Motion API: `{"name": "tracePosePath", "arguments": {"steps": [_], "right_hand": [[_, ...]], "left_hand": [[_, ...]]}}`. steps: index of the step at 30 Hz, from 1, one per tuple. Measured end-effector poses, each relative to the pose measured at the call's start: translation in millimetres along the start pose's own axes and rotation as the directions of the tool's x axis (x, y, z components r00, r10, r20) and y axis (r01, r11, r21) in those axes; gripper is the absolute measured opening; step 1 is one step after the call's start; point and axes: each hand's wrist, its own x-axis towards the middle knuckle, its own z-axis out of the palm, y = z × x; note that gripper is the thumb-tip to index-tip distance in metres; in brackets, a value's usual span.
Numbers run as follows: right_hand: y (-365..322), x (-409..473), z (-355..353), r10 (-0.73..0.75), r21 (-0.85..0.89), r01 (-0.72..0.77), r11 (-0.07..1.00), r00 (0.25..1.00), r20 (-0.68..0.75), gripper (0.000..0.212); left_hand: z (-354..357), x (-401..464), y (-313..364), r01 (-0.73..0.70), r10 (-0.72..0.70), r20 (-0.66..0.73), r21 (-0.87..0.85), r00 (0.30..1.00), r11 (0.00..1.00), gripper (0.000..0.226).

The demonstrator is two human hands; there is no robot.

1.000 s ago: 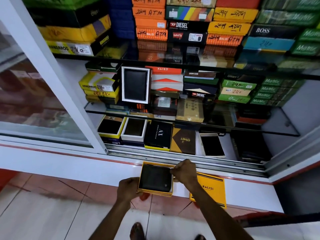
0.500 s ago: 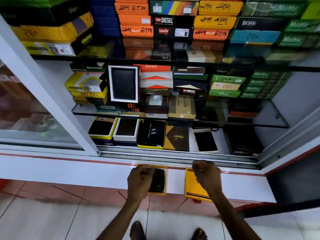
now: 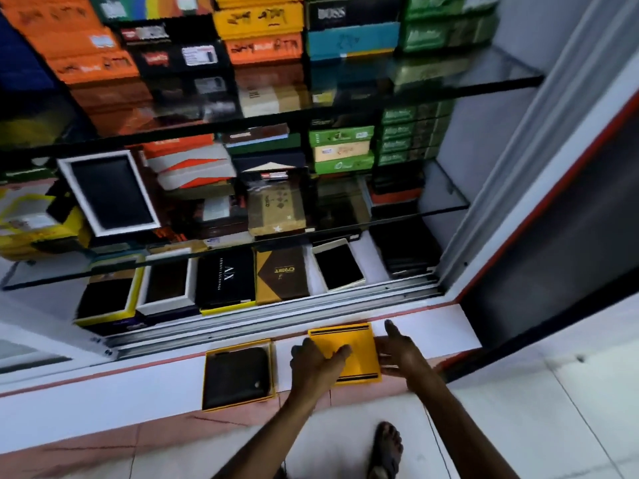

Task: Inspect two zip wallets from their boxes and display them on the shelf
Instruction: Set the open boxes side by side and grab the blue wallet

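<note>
I have let go of the boxed wallet [image 3: 238,373] and now my spread hands [image 3: 359,356] close on the yellow lid [image 3: 359,344].

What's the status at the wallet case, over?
Left hand and right hand open, flanking the yellow lid. Black wallet sits in its open yellow box on the ledge. Nothing blocking.

Stacked orange cardboard boxes [image 3: 86,46] with handwritten marks are seen on the top glass shelf, beside green boxes [image 3: 446,29]. A black wallet in a white-framed box [image 3: 109,193] is propped tilted on the middle shelf. A black box lettered AX [image 3: 224,276] is laid at the bottom.
</note>
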Motion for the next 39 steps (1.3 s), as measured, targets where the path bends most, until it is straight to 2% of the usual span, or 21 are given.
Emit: {"name": "tracePosePath", "arguments": {"steps": [2, 6, 9, 11, 13, 15, 18, 21, 24, 27, 29, 34, 39], "right_hand": [[-6.7, -5.0, -9.0, 0.045, 0.057, -0.050, 0.997, 0.996, 0.079, 0.058], [-7.2, -5.6, -21.1, 0.043, 0.139, -0.067, 0.988, 0.984, 0.171, 0.064], [-4.6, -6.8, -23.8, 0.026, 0.118, -0.046, 0.992, 0.985, 0.171, 0.057], [-1.4, -6.0, -23.0, 0.015, 0.130, -0.033, 0.991, 0.991, 0.134, 0.043], [2.8, -6.7, -20.2, -0.048, 0.093, 0.043, 0.995, 0.997, 0.061, 0.025], [6.1, -6.9, -17.4, -0.160, -0.096, 0.154, 0.983, 0.986, -0.055, 0.013], [1.6, -8.1, -14.2, -0.285, -0.352, 0.233, 0.907, 0.953, -0.103, 0.019], [-7.9, -14.8, -15.8, -0.383, -0.502, 0.277, 0.819, 0.916, -0.120, 0.016], [-18.0, -26.5, -23.8, -0.452, -0.569, 0.282, 0.773, 0.873, -0.181, 0.016], [-26.6, -32.8, -22.4, -0.437, -0.595, 0.260, 0.761, 0.882, -0.174, 0.021], [-27.4, -31.2, -13.8, -0.437, -0.541, 0.306, 0.783, 0.890, -0.130, 0.018], [-30.9, -29.3, 13.9, -0.414, -0.458, 0.316, 0.831, 0.901, -0.130, 0.007], [-22.1, -23.1, 25.3, -0.509, -0.608, 0.323, 0.725, 0.847, -0.157, 0.013]], "left_hand": [[-5.9, -20.0, 24.2, 0.033, -0.033, -0.007, 0.007, 0.999, 0.999, 0.111], [-1.5, -42.4, 52.4, 0.161, -0.157, -0.075, 0.054, 0.985, 0.985, 0.130], [6.3, -45.1, 58.2, 0.215, -0.208, -0.120, 0.051, 0.971, 0.975, 0.138], [6.2, -41.6, 54.5, 0.215, -0.213, -0.096, 0.009, 0.972, 0.977, 0.134], [-3.2, -39.7, 48.6, 0.159, -0.166, -0.043, -0.134, 0.985, 0.978, 0.106], [-19.3, -47.0, 42.3, 0.091, -0.108, -0.031, -0.343, 0.994, 0.935, 0.068], [-46.9, -57.1, 27.1, 0.049, -0.155, -0.130, -0.591, 0.979, 0.805, 0.027], [-70.1, -59.5, 3.3, 0.073, -0.263, -0.149, -0.732, 0.953, 0.678, 0.018], [-79.6, -58.9, -20.1, 0.115, -0.293, -0.116, -0.738, 0.949, 0.665, 0.005], [-72.4, -52.6, -33.8, 0.166, -0.288, -0.059, -0.700, 0.956, 0.694, 0.015], [-63.7, -50.8, -29.9, 0.196, -0.284, -0.018, -0.682, 0.959, 0.704, 0.018], [-44.9, -49.7, -7.7, 0.312, -0.268, 0.177, -0.707, 0.947, 0.635, 0.015], [-41.4, -45.0, -4.6, 0.323, -0.287, 0.171, -0.681, 0.943, 0.657, 0.033]]}}
